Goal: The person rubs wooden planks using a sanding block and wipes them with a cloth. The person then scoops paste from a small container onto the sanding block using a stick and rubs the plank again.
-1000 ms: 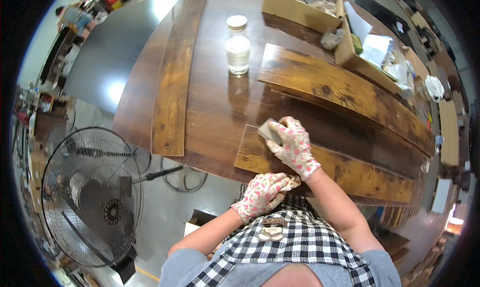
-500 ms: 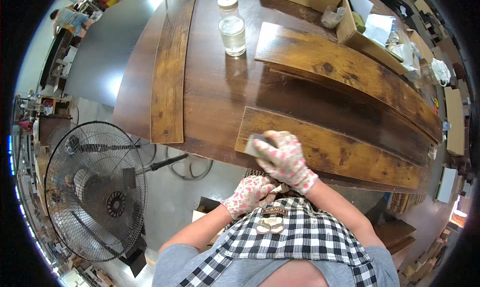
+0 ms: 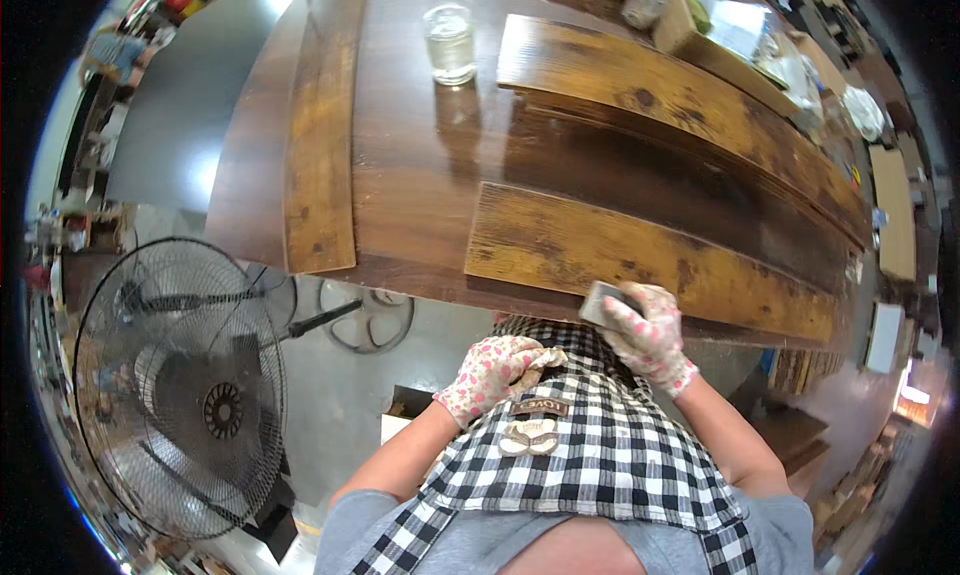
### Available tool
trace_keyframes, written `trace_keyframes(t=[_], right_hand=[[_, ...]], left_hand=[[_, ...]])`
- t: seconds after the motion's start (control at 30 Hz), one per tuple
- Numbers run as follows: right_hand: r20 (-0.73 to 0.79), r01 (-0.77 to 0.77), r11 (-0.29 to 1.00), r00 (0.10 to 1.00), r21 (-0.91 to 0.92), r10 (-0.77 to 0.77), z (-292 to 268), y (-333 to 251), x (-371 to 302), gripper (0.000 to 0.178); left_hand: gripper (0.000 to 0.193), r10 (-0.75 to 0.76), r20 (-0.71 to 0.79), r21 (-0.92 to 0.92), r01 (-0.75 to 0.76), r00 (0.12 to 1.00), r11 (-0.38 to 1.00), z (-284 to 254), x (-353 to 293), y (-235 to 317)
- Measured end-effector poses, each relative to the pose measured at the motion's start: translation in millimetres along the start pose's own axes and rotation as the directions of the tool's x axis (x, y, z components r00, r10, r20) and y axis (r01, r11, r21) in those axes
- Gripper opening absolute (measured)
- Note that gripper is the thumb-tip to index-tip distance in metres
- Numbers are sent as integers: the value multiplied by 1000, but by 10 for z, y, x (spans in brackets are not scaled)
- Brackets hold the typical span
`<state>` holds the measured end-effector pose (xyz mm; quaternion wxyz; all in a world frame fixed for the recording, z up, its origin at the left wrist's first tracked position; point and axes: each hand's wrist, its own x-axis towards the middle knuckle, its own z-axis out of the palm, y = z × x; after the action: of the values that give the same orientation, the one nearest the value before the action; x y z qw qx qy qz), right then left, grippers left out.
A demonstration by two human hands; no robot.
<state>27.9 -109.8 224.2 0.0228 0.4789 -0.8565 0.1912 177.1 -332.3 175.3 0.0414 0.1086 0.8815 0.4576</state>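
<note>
My right hand point(image 3: 648, 337), in a pink-spotted white glove, is closed around a grey block point(image 3: 598, 305) that looks like a sanding sponge. It holds the block at the near long edge of a brown wood-grain board point(image 3: 560, 240), which lies at the table's near side. My left hand point(image 3: 497, 373), gloved the same way, rests curled against my black-and-white checked apron point(image 3: 590, 425). A pale, crumpled bit shows at its fingertips, too small to name.
Further brown boards point(image 3: 650, 95) lie stacked at the far right, and one board point(image 3: 320, 165) lies lengthwise at the left. A glass bottle of clear liquid point(image 3: 450, 47) stands beyond. Cartons point(image 3: 725, 55) sit at the far right. A large caged fan point(image 3: 180, 385) stands left of the table point(image 3: 395, 205).
My right hand has slid right with the grey block, from the board's left end along its near edge. The left hand stays by the apron. The whole view has shifted slightly.
</note>
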Motion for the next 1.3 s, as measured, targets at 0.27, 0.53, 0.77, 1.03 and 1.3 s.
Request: trace_keyframes(t=[0.27, 0.53, 0.77, 1.03, 1.3], right_hand=[[-204, -30, 999, 979, -26, 24, 386, -204, 53, 26], [-365, -618, 778, 755, -116, 545, 42, 152, -1038, 53], [-379, -727, 686, 647, -43, 662, 196, 289, -1180, 51], [-430, -744, 669, 602, 6, 673, -75, 388, -1345, 46], [-638, -911, 412, 304, 23, 707, -657, 1655, -2712, 52]], left_hand=[[27, 25, 145, 20, -28, 989, 999, -76, 243, 89], [25, 230, 260, 14, -242, 938, 970, 116, 527, 77], [28, 313, 346, -46, -317, 884, 947, 36, 889, 352], [25, 344, 419, -46, -359, 840, 932, 337, 1287, 661], [21, 274, 325, -140, -241, 905, 960, 816, 1745, 1179]])
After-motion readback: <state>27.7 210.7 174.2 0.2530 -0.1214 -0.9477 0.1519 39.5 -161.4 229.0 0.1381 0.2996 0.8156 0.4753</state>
